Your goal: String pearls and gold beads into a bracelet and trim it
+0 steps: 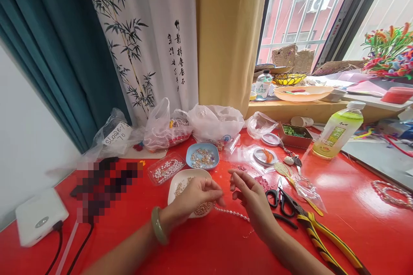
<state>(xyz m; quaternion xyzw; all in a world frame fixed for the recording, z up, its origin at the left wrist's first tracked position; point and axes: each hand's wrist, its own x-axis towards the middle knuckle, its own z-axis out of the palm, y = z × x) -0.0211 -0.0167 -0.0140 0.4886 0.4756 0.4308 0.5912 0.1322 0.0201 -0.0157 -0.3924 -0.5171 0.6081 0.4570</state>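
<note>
Hands: left hand [195,193], centre of frame, fingertips drawn together over white plate [185,172] with gold beads [180,187]; right hand [250,193], just right, fingers loosely curled; cannot tell if either grips anything. Pearl strand [234,213]: below and between hands, on red worktop [213,249]. Outward, lower right: scissors [279,192], pliers [301,212]. Risks: left wrist tipping plate, scattering beads; right forearm dragging strand or nudging pliers.

A cream dish [181,172] sits flat, holding loose gold beads [203,209]. A slender strand of pale pearly beads [232,212] runs rightward from beside the dish.
</note>
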